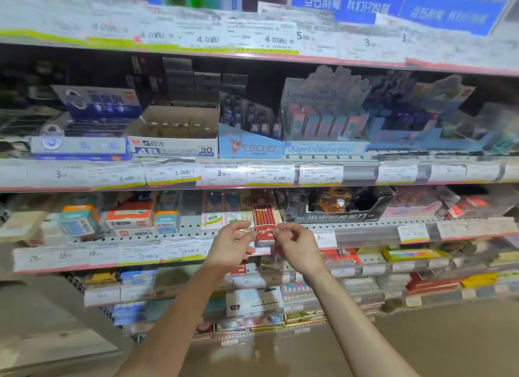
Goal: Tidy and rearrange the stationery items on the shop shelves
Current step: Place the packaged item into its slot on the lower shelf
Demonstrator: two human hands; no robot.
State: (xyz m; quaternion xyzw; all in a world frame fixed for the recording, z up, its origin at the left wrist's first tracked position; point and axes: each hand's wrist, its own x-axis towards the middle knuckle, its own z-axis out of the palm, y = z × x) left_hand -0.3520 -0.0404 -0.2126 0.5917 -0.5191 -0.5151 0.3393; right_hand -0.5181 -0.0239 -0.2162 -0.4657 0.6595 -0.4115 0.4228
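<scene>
I am facing the shelf rail (365,233) with both hands raised to it, and the black display box (337,208) is sitting just right of my grip, crowding that side. The red pencil pack (264,222) is standing upright between my hands, long axis vertical, equally near both. My left hand (230,246) and right hand (297,246) are pinching its lower edges.

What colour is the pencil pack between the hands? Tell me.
Red, with dark stripes: the flat pencil pack, head view.
</scene>
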